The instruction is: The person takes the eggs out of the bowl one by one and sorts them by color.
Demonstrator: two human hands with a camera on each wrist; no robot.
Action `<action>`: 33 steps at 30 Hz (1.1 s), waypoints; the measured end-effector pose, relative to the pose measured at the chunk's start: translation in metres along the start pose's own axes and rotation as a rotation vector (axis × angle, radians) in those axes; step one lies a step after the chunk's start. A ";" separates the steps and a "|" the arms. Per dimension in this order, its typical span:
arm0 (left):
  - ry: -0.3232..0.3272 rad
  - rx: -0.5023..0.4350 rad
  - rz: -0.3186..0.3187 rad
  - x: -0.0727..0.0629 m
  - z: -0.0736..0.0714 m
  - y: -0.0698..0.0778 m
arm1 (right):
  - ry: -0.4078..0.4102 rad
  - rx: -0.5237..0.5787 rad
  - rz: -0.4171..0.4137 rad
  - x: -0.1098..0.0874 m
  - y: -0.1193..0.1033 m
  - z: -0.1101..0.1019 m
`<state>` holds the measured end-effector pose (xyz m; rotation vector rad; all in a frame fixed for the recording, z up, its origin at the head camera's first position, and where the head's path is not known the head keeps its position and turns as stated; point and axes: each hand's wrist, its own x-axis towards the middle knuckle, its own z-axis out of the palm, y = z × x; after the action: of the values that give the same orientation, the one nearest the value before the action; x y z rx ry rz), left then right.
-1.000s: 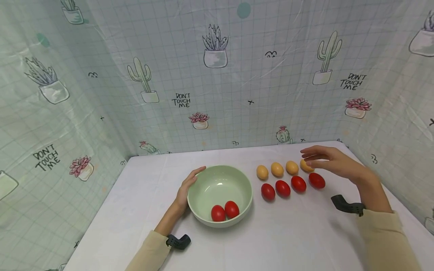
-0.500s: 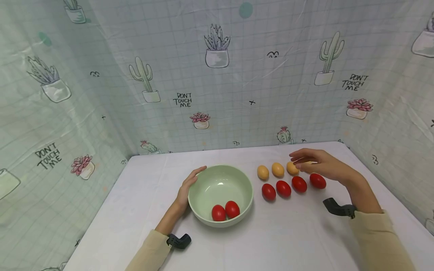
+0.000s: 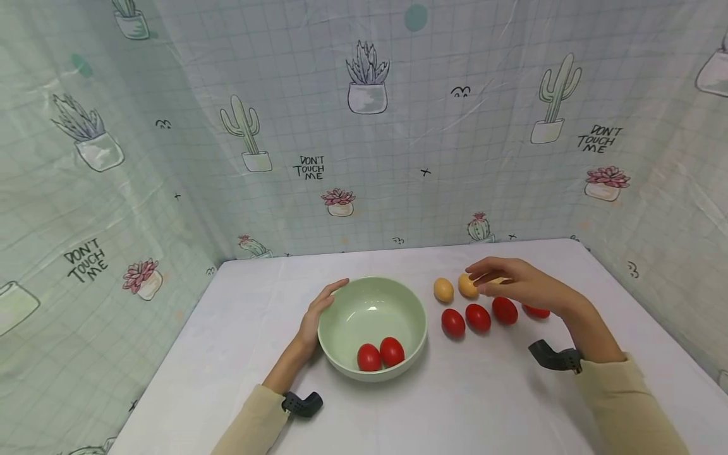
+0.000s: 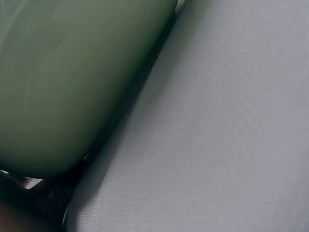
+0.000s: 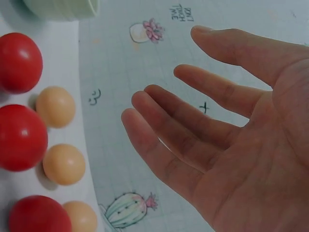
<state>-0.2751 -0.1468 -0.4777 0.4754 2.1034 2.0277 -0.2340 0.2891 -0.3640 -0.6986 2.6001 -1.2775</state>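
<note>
My left hand (image 3: 314,319) rests along the left side of a pale green bowl (image 3: 370,378), its fingers reaching up at the rim. Two glossy red egg-shaped objects (image 3: 369,357) lie in the near part of the bowl. To the right, several more red egg-shaped objects (image 3: 478,318) form a row on the table, with a row of smaller yellow-orange egg-shaped ones (image 3: 443,290) behind. Over these rows hovers my right hand (image 3: 520,282), fingers spread and holding nothing, as the right wrist view shows. It partly hides the right-hand yellow-orange ones. The bowl's outer wall (image 4: 72,87) fills much of the left wrist view.
A white table (image 3: 250,328) lies under everything. A cloth printed with cacti (image 3: 375,189) hangs behind it and along both sides. Each wrist wears a black camera mount (image 3: 554,357).
My right hand has moved left and slightly nearer along the rows, from over the far right yellow-orange object toward the middle ones. My left hand and the bowl have kept their places.
</note>
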 end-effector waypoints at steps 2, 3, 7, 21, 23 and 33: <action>0.002 -0.002 0.003 0.000 0.001 0.001 | -0.016 0.003 -0.022 0.002 -0.002 0.003; 0.000 -0.004 0.004 0.000 0.001 0.002 | -0.023 0.003 -0.031 0.004 -0.004 0.004; -0.009 -0.012 0.012 0.001 0.003 0.002 | -0.042 -0.002 -0.006 0.009 -0.012 0.011; -0.013 -0.022 0.009 -0.001 0.000 0.001 | -0.217 -0.060 -0.128 0.064 -0.060 0.053; -0.011 -0.022 0.009 -0.002 0.000 0.002 | -0.245 -0.081 -0.144 0.072 -0.066 0.059; -0.017 -0.019 0.009 0.002 -0.002 -0.003 | -0.424 -0.107 -0.087 0.110 -0.085 0.089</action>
<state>-0.2777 -0.1482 -0.4802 0.4977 2.0744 2.0395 -0.2720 0.1296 -0.3465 -0.9889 2.3205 -0.8941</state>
